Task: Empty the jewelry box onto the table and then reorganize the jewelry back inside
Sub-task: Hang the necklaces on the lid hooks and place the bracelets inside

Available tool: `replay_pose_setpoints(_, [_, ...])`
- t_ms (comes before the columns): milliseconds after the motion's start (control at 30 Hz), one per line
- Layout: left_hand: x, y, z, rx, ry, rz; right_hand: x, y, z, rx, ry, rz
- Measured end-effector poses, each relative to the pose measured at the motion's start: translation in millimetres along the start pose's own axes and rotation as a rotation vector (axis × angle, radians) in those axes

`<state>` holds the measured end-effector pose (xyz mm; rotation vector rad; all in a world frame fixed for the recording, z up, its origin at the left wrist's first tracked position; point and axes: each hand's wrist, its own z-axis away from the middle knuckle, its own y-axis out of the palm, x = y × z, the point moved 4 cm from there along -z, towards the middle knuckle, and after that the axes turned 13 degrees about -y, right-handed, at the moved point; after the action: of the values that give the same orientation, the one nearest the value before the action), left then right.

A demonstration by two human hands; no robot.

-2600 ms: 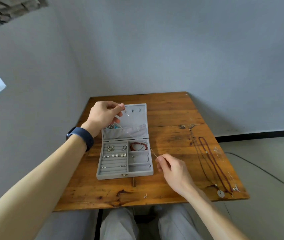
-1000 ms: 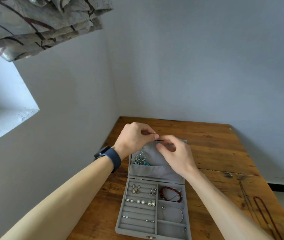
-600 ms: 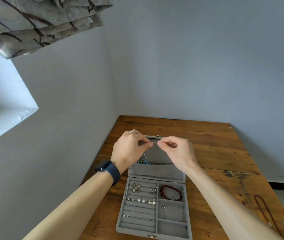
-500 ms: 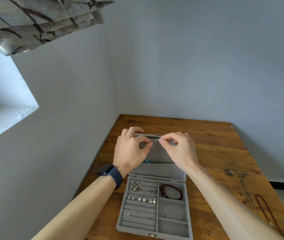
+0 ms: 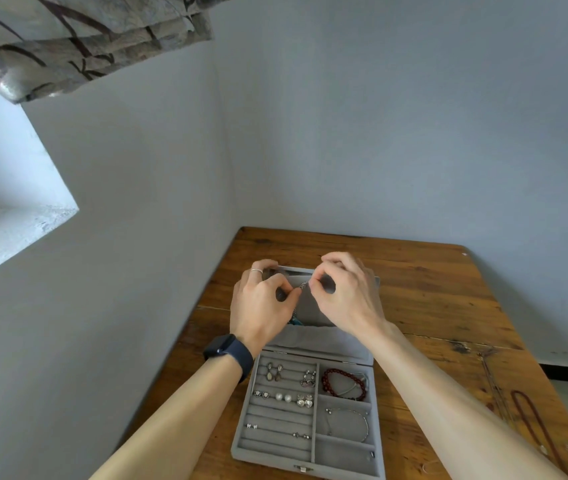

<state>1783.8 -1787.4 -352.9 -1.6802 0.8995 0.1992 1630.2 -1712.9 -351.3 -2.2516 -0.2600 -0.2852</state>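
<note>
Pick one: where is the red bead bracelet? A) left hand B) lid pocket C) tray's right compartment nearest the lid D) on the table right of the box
C: the red bead bracelet lies in the jewelry box tray's right compartment nearest the lid; the left hand and right hand pinch only a thin chain.

Wooden table [image 5: 431, 282] carries the open grey jewelry box [image 5: 344, 455]; a dark red necklace [image 5: 519, 393] lies at right

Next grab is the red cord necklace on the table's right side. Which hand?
Right hand, probably: the red cord necklace lies on its side of the jewelry box; the left hand would cross over. Both now pinch the clasp.
</note>
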Motion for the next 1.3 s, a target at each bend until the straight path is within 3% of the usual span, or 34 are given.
replay_pose_setpoints(267, [-2,5,-11,0.187,-0.084,0.098,4,2,-4,0.042,0.013,0.154])
replay_pose_setpoints(533, [2,9,-14,0.128,-0.103,0.106,7,4,0,-0.019,0.005,0.196])
replay_pose_setpoints(833, [7,3,-11,0.207,-0.028,0.079,8,7,24,0.240,-0.137,0.236])
replay_pose_setpoints(1133, [7,-7,-1,0.257,-0.016,0.069,2,-21,76,0.045,-0.006,0.082])
replay_pose_setpoints(1300, [-11,-19,38,0.072,0.251,-0.130,23,-48,121,-0.043,0.064,-0.005])
